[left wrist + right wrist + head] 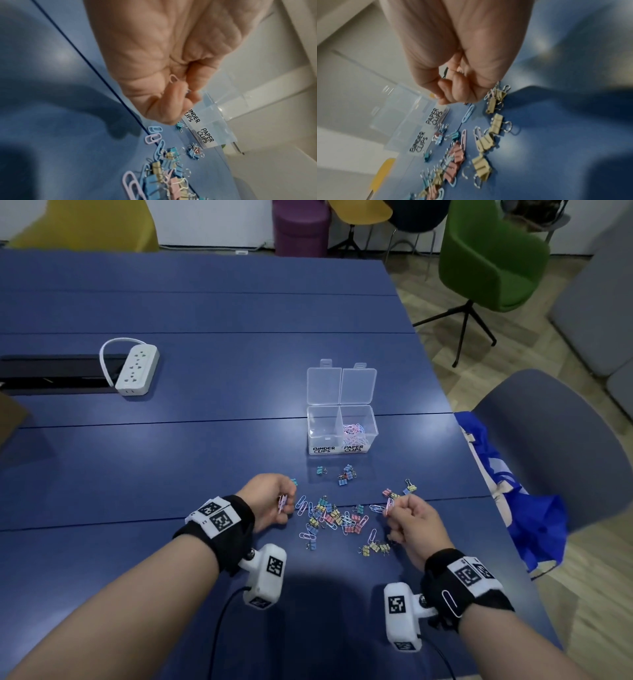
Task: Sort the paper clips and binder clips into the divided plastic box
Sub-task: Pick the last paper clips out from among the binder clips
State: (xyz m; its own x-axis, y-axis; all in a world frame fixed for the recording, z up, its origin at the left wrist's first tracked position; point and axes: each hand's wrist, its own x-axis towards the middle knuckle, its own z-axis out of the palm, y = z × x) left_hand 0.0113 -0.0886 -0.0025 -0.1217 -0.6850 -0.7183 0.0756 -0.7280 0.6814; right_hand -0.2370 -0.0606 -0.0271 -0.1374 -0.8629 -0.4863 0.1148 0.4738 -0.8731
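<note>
Right now my left hand and right hand each pinch pink paper clips; loose grip could drop them short of the box.

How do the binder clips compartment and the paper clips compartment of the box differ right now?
The binder clips compartment is the left half of the box and looks empty. The paper clips compartment, the right half, holds a heap of pink and pale clips. Labels differ: BINDER CLIPS against PAPER CLIPS. Both are clear plastic, each with its own lid flipped open.

White power strip on blue table; green chair, blue bag at rt
</note>
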